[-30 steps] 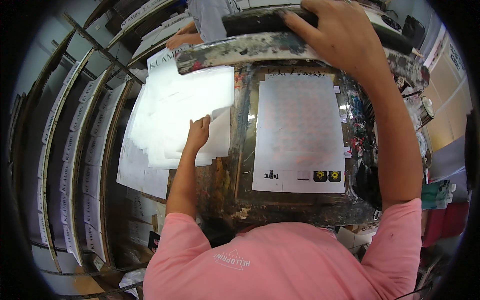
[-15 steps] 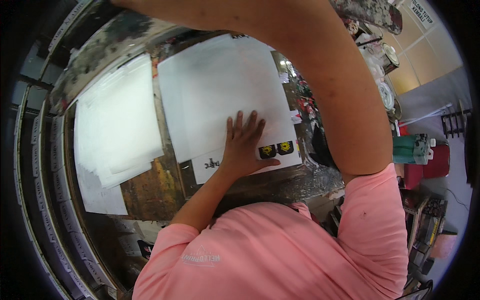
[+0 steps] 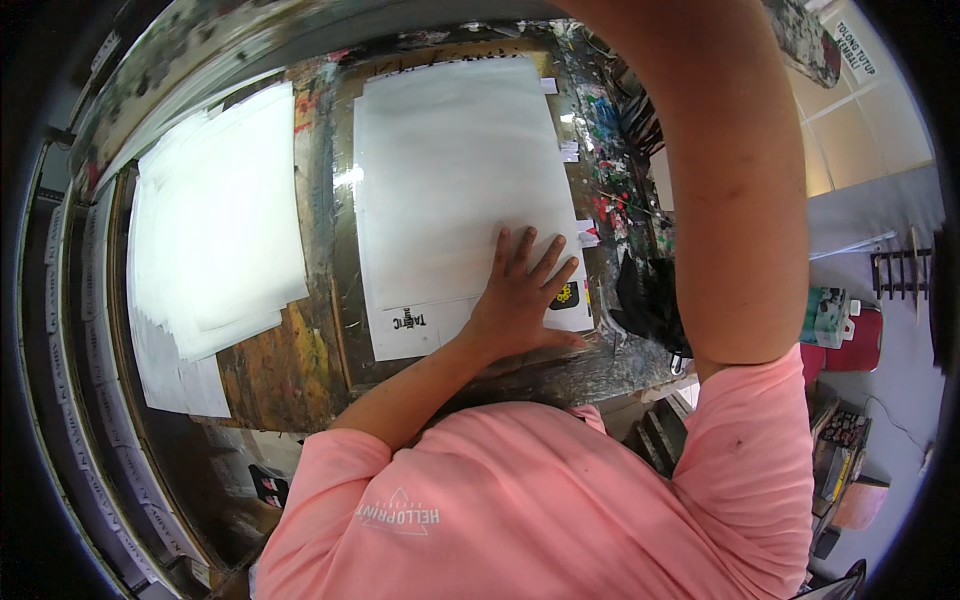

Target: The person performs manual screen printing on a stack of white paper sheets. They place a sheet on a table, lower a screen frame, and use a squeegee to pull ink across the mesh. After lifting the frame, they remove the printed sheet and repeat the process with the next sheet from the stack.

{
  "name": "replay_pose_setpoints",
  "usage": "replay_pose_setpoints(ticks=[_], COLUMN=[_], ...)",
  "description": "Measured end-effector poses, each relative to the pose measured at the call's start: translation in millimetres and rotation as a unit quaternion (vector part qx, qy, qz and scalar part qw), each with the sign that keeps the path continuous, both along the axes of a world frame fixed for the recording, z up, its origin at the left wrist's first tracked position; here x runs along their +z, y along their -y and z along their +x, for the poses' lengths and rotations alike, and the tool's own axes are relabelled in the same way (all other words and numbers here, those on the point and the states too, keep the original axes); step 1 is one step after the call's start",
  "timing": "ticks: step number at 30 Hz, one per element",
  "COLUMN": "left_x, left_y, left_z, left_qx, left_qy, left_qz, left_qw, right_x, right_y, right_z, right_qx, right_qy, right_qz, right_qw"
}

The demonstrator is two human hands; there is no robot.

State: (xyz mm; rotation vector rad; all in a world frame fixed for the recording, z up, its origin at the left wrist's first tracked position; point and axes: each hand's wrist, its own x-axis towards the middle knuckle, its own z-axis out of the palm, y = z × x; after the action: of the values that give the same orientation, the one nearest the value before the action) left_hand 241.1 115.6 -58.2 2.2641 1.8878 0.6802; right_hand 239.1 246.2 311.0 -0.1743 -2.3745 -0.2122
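Note:
My left hand (image 3: 527, 292) lies flat with its fingers spread on the lower right of a blank white sheet (image 3: 455, 170). Beneath that sheet is a printed sheet (image 3: 440, 340), of which a lower strip with black lettering and a black-and-yellow emblem (image 3: 566, 295) shows. Part of the emblem strip is covered by my hand. Both sheets rest on a dark, paint-stained board (image 3: 345, 230). My right arm (image 3: 745, 200) reaches up past the top of the picture, so the right hand is out of sight.
A pile of white sheets (image 3: 220, 220) lies on the wooden table (image 3: 290, 370) to the left. Label-fronted shelf rails (image 3: 100, 400) run along the left side. A black cloth-like item (image 3: 645, 305) sits at the board's right, and a green jug (image 3: 828, 315) stands farther right.
The view has shifted. My left hand has slid right over the sheets and covers more of the emblems. The blank sheets look more evenly stacked, and my right arm has swung to the right.

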Motion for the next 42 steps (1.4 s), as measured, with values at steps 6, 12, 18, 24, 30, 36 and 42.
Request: replay_pose_setpoints(ticks=[6,12,18,24,30,36,42], left_x=[5.7,138.4,144.6,26.8,-5.9,-10.7,-11.2], left_y=[2.6,62.6,172.7,206.8,215.9,217.1,222.2], left_z=[-2.9,-119.0,-154.9,-133.3,-142.5,-145.0,-145.6], left_qx=[-0.011,0.329,0.309,0.411,0.394,0.386,0.408], left_qy=[0.008,0.467,0.593,0.119,0.092,0.092,0.092], left_qz=[0.030,0.195,0.138,0.082,0.070,0.067,0.011], left_qw=[0.999,0.797,0.731,0.900,0.912,0.916,0.908], right_x=[-7.6,-17.4,-100.7,-227.0,-300.5,-311.1,-317.7], right_y=[-5.2,-2.3,7.4,-30.4,-182.4,-209.0,-185.6], right_z=[-31.8,-7.8,42.5,3.9,-123.2,-170.9,-147.3], right_qx=[-0.041,-0.042,0.099,0.040,-0.015,-0.029,-0.020], right_qy=[-0.066,-0.001,0.299,0.221,0.180,0.213,0.218], right_qz=[-0.002,-0.062,-0.126,-0.208,-0.130,-0.088,-0.094], right_qw=[0.997,0.997,0.941,0.952,0.975,0.973,0.971])
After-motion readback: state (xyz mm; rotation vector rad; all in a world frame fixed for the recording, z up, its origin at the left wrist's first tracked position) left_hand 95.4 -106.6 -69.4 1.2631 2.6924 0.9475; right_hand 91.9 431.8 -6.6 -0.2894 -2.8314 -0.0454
